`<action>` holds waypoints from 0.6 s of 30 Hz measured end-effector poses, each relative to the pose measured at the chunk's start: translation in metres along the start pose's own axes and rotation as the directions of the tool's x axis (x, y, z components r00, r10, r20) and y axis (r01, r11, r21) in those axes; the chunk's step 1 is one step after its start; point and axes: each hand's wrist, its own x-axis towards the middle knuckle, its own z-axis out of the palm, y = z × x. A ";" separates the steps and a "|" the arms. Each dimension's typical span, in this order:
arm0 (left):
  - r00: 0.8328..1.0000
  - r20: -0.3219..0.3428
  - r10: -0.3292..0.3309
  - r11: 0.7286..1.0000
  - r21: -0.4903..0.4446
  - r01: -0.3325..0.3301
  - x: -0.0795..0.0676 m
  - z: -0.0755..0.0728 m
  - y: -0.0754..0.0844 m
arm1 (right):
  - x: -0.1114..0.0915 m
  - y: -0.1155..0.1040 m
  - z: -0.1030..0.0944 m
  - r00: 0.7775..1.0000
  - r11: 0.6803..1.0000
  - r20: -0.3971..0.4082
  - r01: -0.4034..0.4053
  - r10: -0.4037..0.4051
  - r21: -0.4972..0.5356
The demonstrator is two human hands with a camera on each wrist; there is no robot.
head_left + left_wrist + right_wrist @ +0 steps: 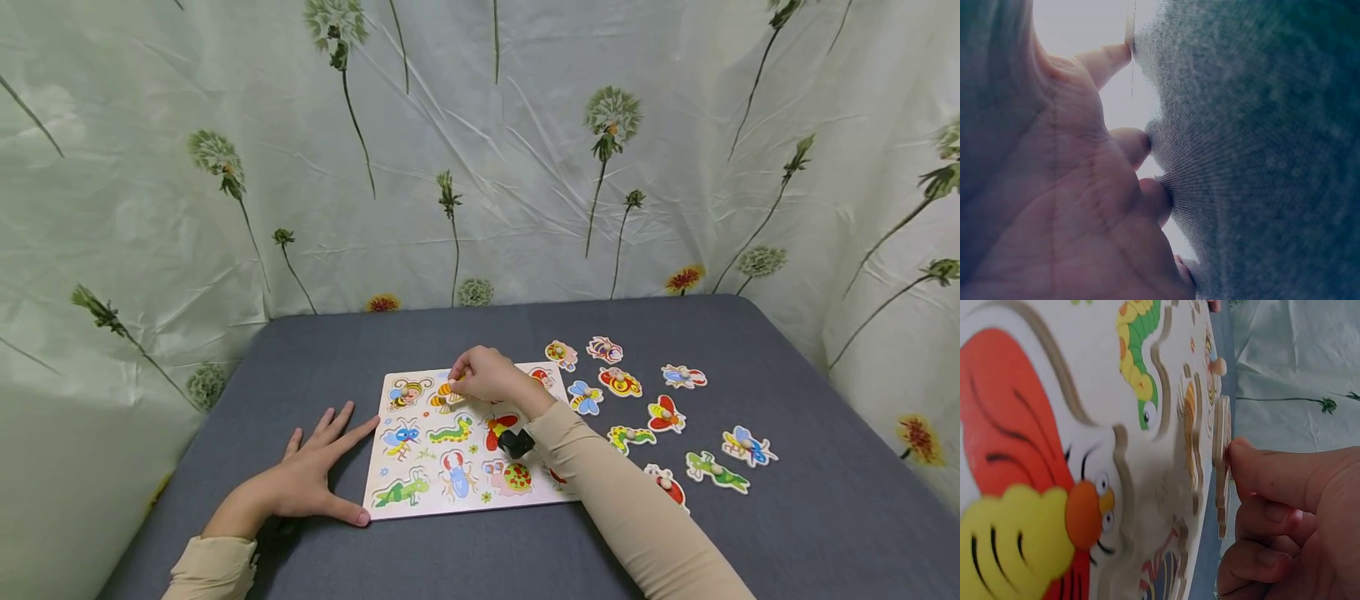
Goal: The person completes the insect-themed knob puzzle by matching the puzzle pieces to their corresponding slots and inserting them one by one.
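The light wooden puzzle board point(416, 472) lies on the table, its recesses printed with insects. My right hand point(489, 375) pinches a thin wooden puzzle piece point(1222, 465) between thumb and fingers, over the top row of the board. Seen edge-on in the right wrist view, the piece is tilted up beside an orange striped recess point(1190, 431); its printed face is mostly hidden. A bee piece with a knob point(406, 394) sits in the top left recess. My left hand point(307, 477) is spread flat on the table, thumb and index fingertips at the board's left edge.
Right of the board lie several loose knobbed pieces, among them a green grasshopper point(717, 472), a caterpillar point(631, 437) and a ladybug point(667, 485), partly behind my right sleeve point(622, 508). A dark grey cloth point(495, 554) covers the table; a flowered curtain point(525, 183) hangs behind.
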 end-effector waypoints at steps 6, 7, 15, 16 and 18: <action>1.000 0.004 -0.004 1.000 -0.004 0.004 0.001 0.000 0.000 | 0.001 -0.004 0.005 1.000 0.999 0.004 0.008 -0.008 -0.039; 1.000 0.005 -0.005 1.000 -0.005 0.005 0.001 0.000 0.000 | 0.001 -0.005 0.006 1.000 0.999 0.006 0.002 -0.002 -0.038; 1.000 0.007 -0.013 1.000 -0.006 0.013 0.001 0.000 0.001 | 0.001 -0.008 0.012 0.999 0.999 0.023 -0.023 0.024 -0.035; 1.000 0.006 -0.013 1.000 -0.005 0.013 0.000 0.000 0.001 | 0.001 -0.008 0.012 0.999 0.999 0.026 -0.024 0.025 -0.031; 1.000 0.004 -0.014 1.000 -0.004 0.014 0.000 0.000 0.001 | 0.001 -0.009 0.013 0.999 0.999 0.029 -0.025 0.026 -0.025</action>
